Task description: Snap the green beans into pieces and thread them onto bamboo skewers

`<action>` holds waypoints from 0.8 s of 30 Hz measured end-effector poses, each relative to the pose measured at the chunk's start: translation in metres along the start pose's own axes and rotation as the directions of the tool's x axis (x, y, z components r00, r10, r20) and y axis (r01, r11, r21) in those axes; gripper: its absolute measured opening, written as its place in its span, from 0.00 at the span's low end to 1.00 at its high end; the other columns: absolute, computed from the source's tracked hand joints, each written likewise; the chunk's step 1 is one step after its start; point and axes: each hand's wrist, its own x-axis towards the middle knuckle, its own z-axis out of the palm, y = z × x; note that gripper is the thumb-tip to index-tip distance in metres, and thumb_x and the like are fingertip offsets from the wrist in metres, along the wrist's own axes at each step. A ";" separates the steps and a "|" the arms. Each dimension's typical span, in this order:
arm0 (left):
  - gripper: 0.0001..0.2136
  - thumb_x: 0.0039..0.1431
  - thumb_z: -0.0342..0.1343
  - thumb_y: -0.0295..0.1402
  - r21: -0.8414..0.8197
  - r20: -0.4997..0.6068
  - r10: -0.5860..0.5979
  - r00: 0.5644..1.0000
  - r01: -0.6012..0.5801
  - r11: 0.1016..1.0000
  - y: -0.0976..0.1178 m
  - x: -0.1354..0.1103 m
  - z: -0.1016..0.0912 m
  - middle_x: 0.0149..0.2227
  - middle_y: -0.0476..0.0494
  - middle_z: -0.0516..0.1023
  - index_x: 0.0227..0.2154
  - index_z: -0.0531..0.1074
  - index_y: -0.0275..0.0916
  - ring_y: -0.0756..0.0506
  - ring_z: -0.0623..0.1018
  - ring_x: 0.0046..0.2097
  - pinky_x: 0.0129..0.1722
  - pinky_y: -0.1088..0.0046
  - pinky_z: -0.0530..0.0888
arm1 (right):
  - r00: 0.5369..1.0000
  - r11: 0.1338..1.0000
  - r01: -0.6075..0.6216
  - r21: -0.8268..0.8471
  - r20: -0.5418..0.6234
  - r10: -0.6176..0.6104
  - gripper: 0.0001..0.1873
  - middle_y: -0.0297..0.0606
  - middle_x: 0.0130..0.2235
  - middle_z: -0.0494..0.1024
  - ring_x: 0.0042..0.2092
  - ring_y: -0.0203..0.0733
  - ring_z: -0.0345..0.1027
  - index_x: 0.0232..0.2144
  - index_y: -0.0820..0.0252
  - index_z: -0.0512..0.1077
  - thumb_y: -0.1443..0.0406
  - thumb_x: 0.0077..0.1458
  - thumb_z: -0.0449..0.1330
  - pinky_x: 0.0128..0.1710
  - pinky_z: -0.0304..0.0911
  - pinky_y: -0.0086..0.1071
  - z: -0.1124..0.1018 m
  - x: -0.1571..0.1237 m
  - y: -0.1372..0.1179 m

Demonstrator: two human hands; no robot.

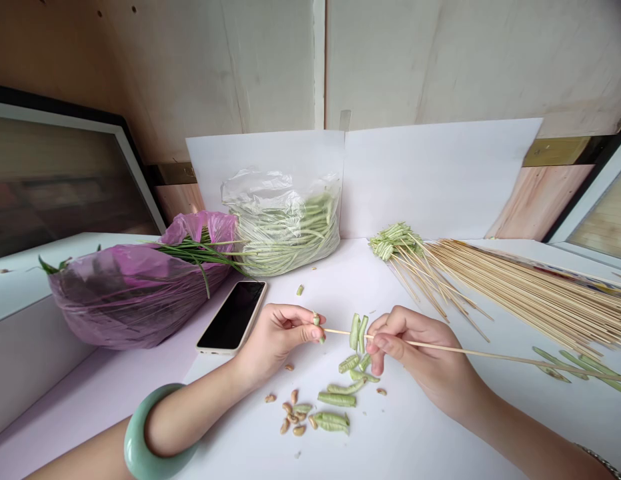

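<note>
My right hand (415, 347) pinches a thin bamboo skewer (460, 349) near its left end, with the long part running off to the right. Two short green bean pieces (355, 332) are threaded crosswise on it, just left of my right fingers. Between finger and thumb, my left hand (285, 330) grips another bean piece (316, 320) at the skewer's tip; whether the tip has pierced it I cannot tell. Below the hands lie several loose cut bean pieces (336, 400) and a scatter of brown bean seeds (299, 431).
Behind stand a clear bag of long beans (290, 233) and a purple bag (135, 293) of greens. A phone (233, 317) lies beside my left forearm. To the right are filled skewers (396, 241), a spread of bare skewers (520, 287) and longer green pieces (603, 367).
</note>
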 end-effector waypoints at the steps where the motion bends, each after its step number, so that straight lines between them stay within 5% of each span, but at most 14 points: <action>1: 0.06 0.37 0.69 0.30 -0.001 0.000 0.000 1.000 0.000 1.000 0.000 0.000 0.000 0.21 0.46 0.78 0.20 0.79 0.35 0.49 0.75 0.28 0.32 0.74 0.72 | 1.000 1.000 0.002 -0.006 0.002 -0.002 0.09 0.33 0.23 0.75 0.27 0.38 0.72 0.23 0.58 0.69 0.66 0.55 0.60 0.27 0.69 0.31 0.000 0.000 0.000; 18: 0.09 0.41 0.68 0.33 -0.081 -0.045 -0.093 0.995 0.090 0.993 -0.003 0.002 -0.001 0.24 0.45 0.79 0.25 0.78 0.33 0.51 0.76 0.28 0.33 0.75 0.72 | 0.998 0.988 -0.011 -0.156 -0.067 0.001 0.12 0.34 0.24 0.75 0.25 0.37 0.72 0.23 0.58 0.69 0.61 0.57 0.58 0.29 0.70 0.34 -0.001 0.005 -0.004; 24: 0.08 0.40 0.69 0.31 -0.102 -0.010 -0.111 0.994 0.109 0.989 -0.004 0.003 -0.003 0.22 0.46 0.78 0.25 0.78 0.33 0.51 0.75 0.26 0.31 0.75 0.71 | 0.998 0.996 -0.033 -0.084 -0.048 0.029 0.12 0.34 0.26 0.74 0.24 0.37 0.71 0.23 0.59 0.69 0.60 0.57 0.58 0.27 0.68 0.33 0.000 0.002 -0.002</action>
